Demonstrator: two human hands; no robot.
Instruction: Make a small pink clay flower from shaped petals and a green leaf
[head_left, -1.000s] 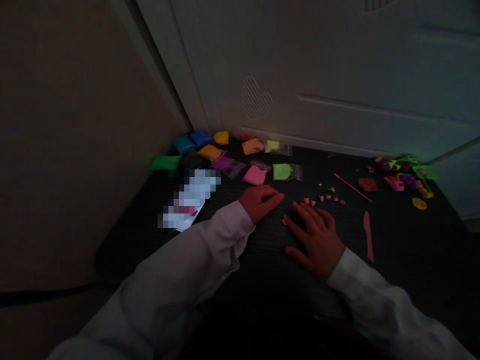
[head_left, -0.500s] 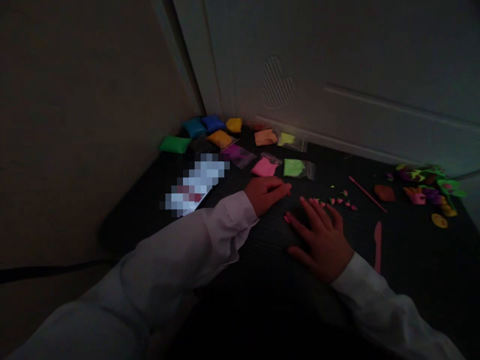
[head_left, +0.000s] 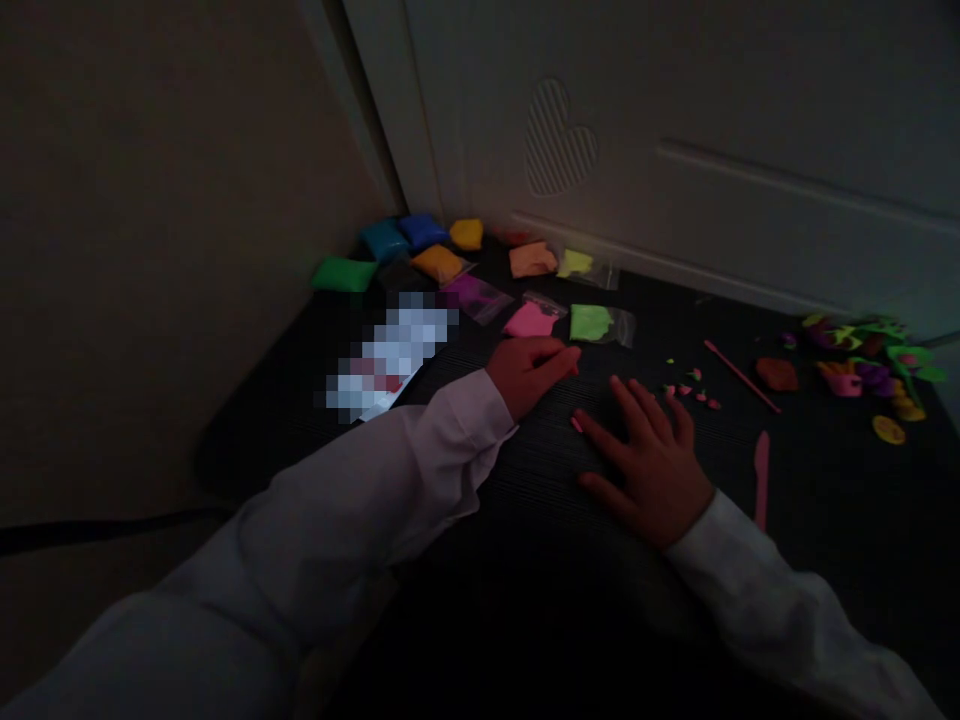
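Observation:
My left hand rests on the dark table with its fingers curled and thumb pressed against them; whatever it pinches, if anything, is hidden. To its right, my right hand lies palm down, fingers spread. Its index fingertip touches a tiny pink clay piece on the tabletop. Just beyond that hand lie several tiny pink-and-green clay pieces, some partly covered by its fingers. A pink clay knife and a thin pink modelling stick lie farther right.
Bags of coloured clay, including a pink one and a light green one, line the back. A lit, blurred phone lies left. At right are a reddish-brown clay lump, finished clay shapes and a yellow disc.
The camera view has shifted, moving the table items right and up in the picture. My right hand has slid slightly left over the table, covering some tiny pieces; my left stays curled.

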